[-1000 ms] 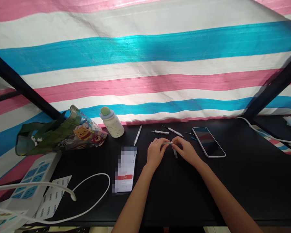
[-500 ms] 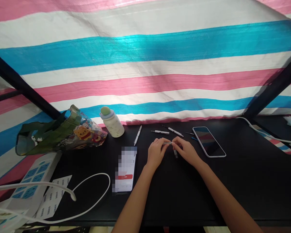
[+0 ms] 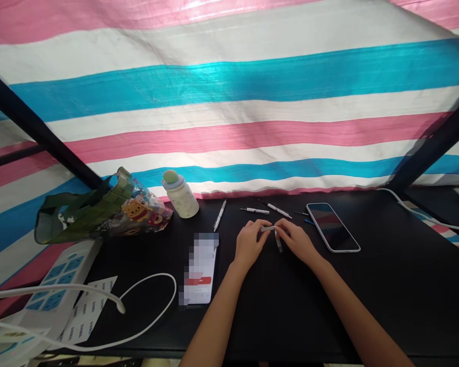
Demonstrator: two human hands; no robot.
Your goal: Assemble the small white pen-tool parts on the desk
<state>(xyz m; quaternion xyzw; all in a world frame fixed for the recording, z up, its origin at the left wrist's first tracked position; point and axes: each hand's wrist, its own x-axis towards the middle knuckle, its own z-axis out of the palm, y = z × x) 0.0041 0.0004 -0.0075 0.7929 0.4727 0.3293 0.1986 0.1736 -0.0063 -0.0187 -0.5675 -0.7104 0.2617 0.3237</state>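
Observation:
Over the black desk, my left hand [image 3: 250,244] is closed in a pinch on a short light-grey pen barrel [image 3: 266,229]. The fingertips of my right hand [image 3: 296,239] pinch the other end of that barrel. Below the right fingers is a slim grey and clear pen piece [image 3: 279,244]; whether they touch it I cannot tell. Beyond the hands lie a white pen [image 3: 220,215], a shorter white pen part with a thin tip [image 3: 255,210] and another white pen part with a dark thin end [image 3: 277,208].
A lit phone [image 3: 202,275] lies left of my hands, a dark-screened phone [image 3: 332,227] to the right, beside a small blue piece [image 3: 309,221]. Further left are a bottle [image 3: 182,199], a green bag [image 3: 87,214], a power strip [image 3: 59,275] and a looped white cable [image 3: 175,290].
The view has shifted slightly, so everything sits a little lower and further right. Both hands keep their pinch, and a bit more of the barrel shows between them.

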